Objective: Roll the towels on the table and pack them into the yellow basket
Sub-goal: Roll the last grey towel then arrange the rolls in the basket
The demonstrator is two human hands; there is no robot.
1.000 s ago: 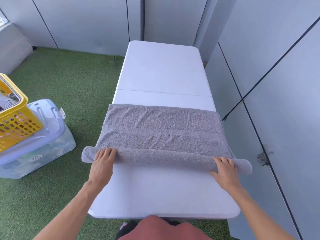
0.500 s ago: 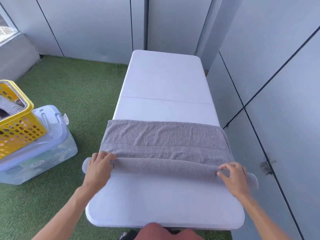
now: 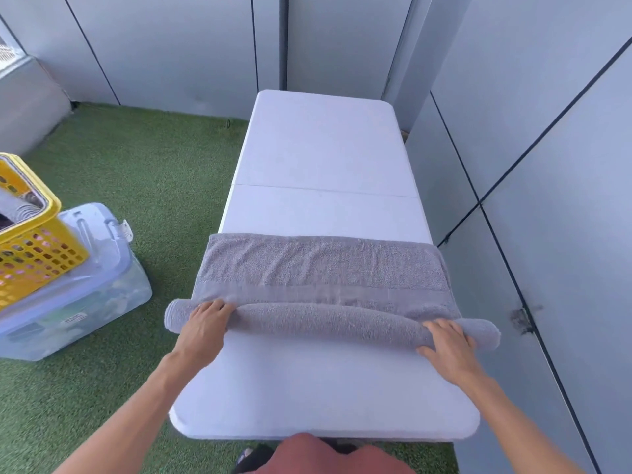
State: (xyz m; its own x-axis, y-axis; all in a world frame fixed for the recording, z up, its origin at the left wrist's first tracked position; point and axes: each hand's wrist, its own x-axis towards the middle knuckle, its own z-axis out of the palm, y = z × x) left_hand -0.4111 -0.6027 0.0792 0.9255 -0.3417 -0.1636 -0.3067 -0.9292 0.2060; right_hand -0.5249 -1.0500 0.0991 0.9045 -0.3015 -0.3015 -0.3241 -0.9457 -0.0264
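Observation:
A grey towel (image 3: 325,268) lies across the white table (image 3: 325,155), its near part wound into a thick roll (image 3: 325,321) that overhangs both table sides. My left hand (image 3: 205,325) grips the roll near its left end, fingers curled over the top. My right hand (image 3: 444,342) grips the roll near its right end, thumb under, fingers over. The yellow basket (image 3: 37,248) stands at the left on a clear plastic box, with rolled grey towels partly visible inside.
The clear lidded storage box (image 3: 85,295) sits on green artificial turf (image 3: 136,172) left of the table. Grey panel walls close in behind the table and along its right side. The far half of the table is bare.
The roll has grown thicker and moved away from me over the flat part of the towel, which is now shorter. Both hands moved forward with it.

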